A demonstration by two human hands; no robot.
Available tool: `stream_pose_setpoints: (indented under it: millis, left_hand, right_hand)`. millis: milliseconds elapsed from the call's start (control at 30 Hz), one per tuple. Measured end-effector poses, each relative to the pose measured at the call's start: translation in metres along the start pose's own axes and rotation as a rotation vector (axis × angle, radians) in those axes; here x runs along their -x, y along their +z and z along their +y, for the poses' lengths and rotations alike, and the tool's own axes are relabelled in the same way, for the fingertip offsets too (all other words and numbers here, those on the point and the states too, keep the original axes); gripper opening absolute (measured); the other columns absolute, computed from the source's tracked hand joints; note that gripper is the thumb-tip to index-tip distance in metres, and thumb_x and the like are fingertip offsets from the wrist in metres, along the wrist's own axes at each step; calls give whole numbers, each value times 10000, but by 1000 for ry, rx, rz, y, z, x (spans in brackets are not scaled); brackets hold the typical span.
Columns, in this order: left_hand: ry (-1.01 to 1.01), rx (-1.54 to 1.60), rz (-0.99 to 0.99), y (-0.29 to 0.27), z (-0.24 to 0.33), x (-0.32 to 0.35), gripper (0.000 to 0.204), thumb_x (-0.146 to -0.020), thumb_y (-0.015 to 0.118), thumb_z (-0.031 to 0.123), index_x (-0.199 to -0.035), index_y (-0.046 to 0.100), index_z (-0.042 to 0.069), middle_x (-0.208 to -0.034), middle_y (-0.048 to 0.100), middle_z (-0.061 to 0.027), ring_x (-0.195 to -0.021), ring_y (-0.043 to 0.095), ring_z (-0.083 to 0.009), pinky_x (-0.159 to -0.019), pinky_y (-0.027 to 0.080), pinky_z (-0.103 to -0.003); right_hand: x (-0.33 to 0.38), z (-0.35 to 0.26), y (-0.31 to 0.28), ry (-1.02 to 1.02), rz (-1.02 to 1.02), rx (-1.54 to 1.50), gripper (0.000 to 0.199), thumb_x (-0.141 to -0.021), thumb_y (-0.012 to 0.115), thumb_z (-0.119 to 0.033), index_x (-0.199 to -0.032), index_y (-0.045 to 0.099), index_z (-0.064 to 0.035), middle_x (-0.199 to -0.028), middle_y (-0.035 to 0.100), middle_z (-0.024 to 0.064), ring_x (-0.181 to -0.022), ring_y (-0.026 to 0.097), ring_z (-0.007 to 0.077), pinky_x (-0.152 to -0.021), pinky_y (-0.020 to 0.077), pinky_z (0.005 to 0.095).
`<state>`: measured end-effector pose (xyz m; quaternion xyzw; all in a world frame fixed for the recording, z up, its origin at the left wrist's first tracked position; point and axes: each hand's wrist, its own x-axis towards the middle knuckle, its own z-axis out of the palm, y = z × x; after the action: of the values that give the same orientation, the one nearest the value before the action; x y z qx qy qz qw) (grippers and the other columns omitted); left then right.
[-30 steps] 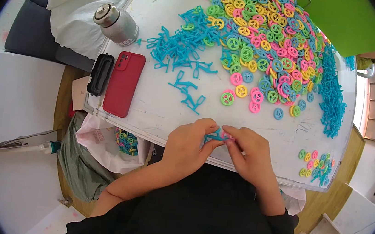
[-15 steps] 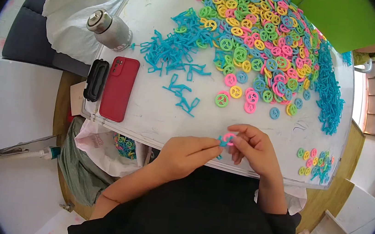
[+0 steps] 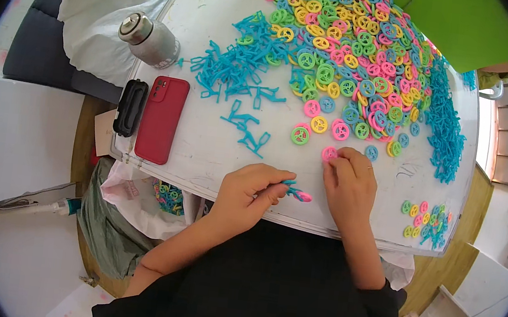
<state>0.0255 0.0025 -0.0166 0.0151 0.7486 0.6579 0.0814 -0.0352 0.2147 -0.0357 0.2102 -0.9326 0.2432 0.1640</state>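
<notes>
Near the table's front edge my left hand (image 3: 249, 197) pinches a small blue plastic frame (image 3: 290, 188), with a pink wheel (image 3: 304, 197) at its outer end. Further right, my right hand (image 3: 352, 185) reaches forward, its fingertips closed on the edge of another pink wheel (image 3: 329, 154) at the tabletop. Just beyond lie loose wheels: a green wheel (image 3: 300, 135) overlapping a pink one, a yellow wheel (image 3: 319, 124) and a blue wheel (image 3: 371, 152). A few loose blue frames (image 3: 250, 134) lie ahead of my left hand.
A large heap of coloured wheels (image 3: 360, 51) covers the far table, with blue frames piled left (image 3: 233, 62) and right (image 3: 444, 136). A red phone (image 3: 162, 120), black case (image 3: 129, 108) and metal bottle (image 3: 151, 41) stand left. Small wheels (image 3: 418, 216) lie front right.
My hands have parted. My right hand has moved forward to a pink wheel on the table, while my left keeps the blue frame, now turned, with a pink wheel on it.
</notes>
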Motion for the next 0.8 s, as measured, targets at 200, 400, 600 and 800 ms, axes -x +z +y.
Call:
stream_pose_setpoints:
  millis: [200,400,600,800]
  left_hand:
    - [-58,19,-30,1,-3,-1,242,-923,633,-5,-1159,689,-4,-963,659,-75,-778,649,-106,-639,542,-234]
    - [-88,130,82,3,-9,2,219,-935,651,36,-1149,687,7,-976,678,-48,-782,633,-83,-643,507,-223]
    - [-155,193,43,5,-3,-2,205,-938,659,45,-1131,676,-23,-1004,702,-63,-862,640,-89,-735,503,-228]
    - [-178,267,3,11,-3,-6,196,-952,651,52,-1128,674,-30,-1030,709,-65,-944,641,-117,-850,502,-255]
  right_hand:
    - [-9,-8,-1,-31,-85,-32,248,-731,754,-19,-952,642,-22,-975,639,112,-885,624,297,-749,517,382]
    - [-6,3,-3,-132,-91,5,286,-756,718,1,-1036,658,-10,-988,654,114,-879,635,289,-735,531,370]
    - [-8,-3,-20,755,-379,-1154,123,-926,661,-69,-1031,658,-4,-1063,688,94,-956,643,163,-778,540,332]
    - [-5,-17,-12,892,-475,-1663,106,-939,668,-92,-980,641,3,-1076,682,136,-937,652,170,-863,525,312]
